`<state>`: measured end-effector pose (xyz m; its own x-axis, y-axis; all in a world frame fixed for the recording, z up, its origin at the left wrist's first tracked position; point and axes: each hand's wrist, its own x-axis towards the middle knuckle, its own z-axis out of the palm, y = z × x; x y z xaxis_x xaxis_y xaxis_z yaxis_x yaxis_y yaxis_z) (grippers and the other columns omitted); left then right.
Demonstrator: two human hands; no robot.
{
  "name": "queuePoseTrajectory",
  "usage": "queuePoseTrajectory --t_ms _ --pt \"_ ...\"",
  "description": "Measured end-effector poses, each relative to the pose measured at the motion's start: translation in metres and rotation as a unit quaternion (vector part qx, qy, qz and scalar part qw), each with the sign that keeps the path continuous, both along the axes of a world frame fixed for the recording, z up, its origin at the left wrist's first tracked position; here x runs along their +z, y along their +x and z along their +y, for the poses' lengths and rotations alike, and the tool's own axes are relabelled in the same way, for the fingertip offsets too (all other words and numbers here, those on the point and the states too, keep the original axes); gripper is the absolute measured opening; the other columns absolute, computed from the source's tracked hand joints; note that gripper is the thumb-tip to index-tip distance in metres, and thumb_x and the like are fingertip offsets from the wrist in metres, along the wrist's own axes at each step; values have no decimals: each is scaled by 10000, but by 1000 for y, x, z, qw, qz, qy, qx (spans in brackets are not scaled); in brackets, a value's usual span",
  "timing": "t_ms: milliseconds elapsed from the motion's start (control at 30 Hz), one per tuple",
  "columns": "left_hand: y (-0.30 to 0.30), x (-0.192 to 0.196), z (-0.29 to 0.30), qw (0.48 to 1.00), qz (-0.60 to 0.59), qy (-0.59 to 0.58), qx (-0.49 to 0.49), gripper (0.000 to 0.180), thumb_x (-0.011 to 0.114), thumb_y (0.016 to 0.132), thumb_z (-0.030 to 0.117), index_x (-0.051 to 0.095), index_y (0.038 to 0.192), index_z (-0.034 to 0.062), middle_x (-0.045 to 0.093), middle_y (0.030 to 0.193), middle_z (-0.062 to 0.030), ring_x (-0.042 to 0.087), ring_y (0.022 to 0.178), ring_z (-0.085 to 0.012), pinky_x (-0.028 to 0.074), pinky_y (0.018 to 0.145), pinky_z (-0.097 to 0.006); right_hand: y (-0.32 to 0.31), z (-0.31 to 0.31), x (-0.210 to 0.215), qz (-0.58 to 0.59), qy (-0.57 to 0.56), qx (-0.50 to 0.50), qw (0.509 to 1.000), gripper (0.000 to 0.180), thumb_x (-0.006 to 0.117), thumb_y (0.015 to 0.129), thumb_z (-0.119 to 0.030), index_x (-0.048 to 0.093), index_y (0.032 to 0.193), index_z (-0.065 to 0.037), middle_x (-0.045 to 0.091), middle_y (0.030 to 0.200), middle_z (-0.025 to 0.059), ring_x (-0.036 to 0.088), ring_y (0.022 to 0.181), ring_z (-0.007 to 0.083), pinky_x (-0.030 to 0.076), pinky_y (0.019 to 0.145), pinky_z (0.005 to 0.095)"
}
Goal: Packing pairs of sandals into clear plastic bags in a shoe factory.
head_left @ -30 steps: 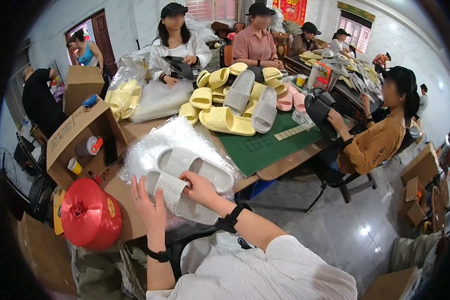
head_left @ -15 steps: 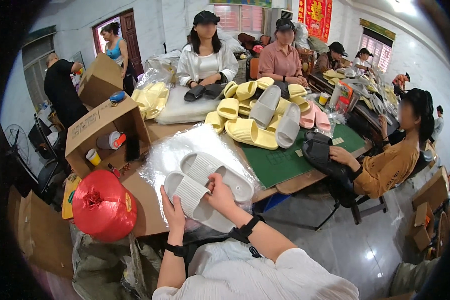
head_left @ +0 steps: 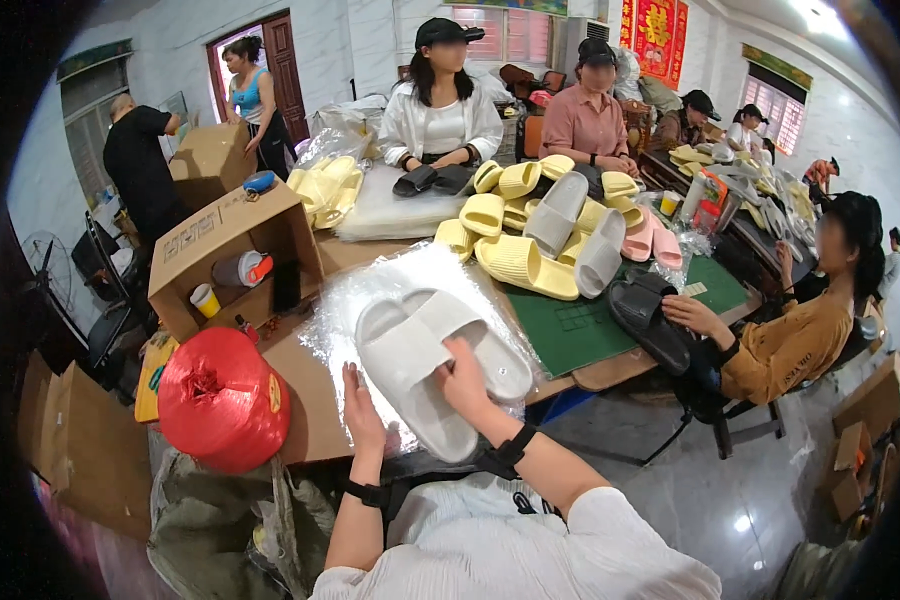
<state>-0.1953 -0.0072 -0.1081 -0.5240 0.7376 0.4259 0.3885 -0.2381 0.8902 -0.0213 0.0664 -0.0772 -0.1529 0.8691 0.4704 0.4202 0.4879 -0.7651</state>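
Note:
A pair of light grey slippers lies in front of me on a stack of clear plastic bags [head_left: 335, 300]. The nearer light grey slipper [head_left: 400, 352] overlaps the farther slipper [head_left: 505, 375]. My right hand [head_left: 467, 385] grips the nearer slipper by the edge of its strap, with some fingertips hidden at the foot opening. Beside its left edge, my left hand [head_left: 364, 412] is open, fingers stretched upward and holding nothing.
A red roll of plastic twine [head_left: 220, 400] and an open cardboard box [head_left: 185, 265] stand left. Yellow, grey and pink slippers [head_left: 530, 270] pile up beyond the green mat [head_left: 570, 335]. At right, a seated person's hand [head_left: 695, 315] touches black slippers [head_left: 650, 320]. Others stand across the table.
My left hand has let go of the nearer slipper and straightened beside it. My right hand has shifted along the strap, and the slippers lie closer together. The whole view has shifted slightly.

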Motion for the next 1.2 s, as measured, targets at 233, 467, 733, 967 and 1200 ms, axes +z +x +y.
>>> queuePoseTrajectory --t_ms 233,467,733,967,1200 --pt "10 6 -2 979 198 -51 10 420 707 774 143 665 1172 18 326 1533 -221 459 1279 -420 394 1057 -442 12 25 30 -78 22 -83 993 546 731 763 -154 419 1190 -18 448 1125 238 577 913 461 492 784 524" --pt "5 -3 -3 978 196 -66 4 358 700 794 114 693 1139 20 346 1523 -227 441 1323 -391 403 1061 -430 37 41 14 -268 7 -61 962 487 758 760 -326 577 1101 -30 496 1118 214 614 904 405 523 772 481" --pt "7 -4 0 977 205 -53 5 332 705 787 147 712 1099 32 367 1505 -233 443 1298 -396 394 1067 -421 43 66 2 -293 36 -61 953 355 740 780 -342 608 926 -46 576 969 145 627 901 347 515 741 475" --pt "10 -2 0 943 330 -41 12 244 627 856 144 716 1071 73 485 1425 -183 423 1326 -402 338 1095 -511 34 69 -5 -255 54 -78 962 259 680 825 -252 584 935 -39 620 916 158 632 864 363 508 735 486" --pt "11 -4 3 943 328 -50 -8 192 600 891 156 729 1027 120 636 1257 -146 481 1282 -391 325 1097 -527 52 61 0 -224 0 -55 973 295 660 841 -251 563 980 -10 601 979 202 605 915 412 493 799 505"
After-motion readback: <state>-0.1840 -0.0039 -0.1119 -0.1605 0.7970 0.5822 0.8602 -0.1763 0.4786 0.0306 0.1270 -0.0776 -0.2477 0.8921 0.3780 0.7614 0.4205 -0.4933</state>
